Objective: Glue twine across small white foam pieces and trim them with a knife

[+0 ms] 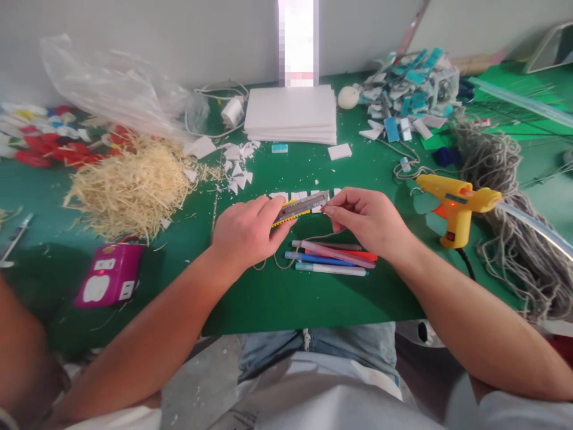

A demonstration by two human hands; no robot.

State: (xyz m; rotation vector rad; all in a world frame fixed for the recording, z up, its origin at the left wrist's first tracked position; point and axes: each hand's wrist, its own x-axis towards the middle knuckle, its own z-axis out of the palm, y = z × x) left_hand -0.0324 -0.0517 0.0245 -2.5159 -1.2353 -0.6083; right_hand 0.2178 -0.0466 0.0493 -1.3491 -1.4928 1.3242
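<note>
Tabletop (290, 298): green, cluttered | left hand (244, 230): gripping knife (299, 208) body | right hand (364, 221): pinching its blade end | straw (129, 185) left, glue gun (456, 206) right | wall (134, 30): grey

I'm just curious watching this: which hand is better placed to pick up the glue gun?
Probably the right. The right hand lies nearer the glue gun, which stands on that side, and only pinches the tip of the knife. The left hand wraps its handle, so its grip is taken.
</note>
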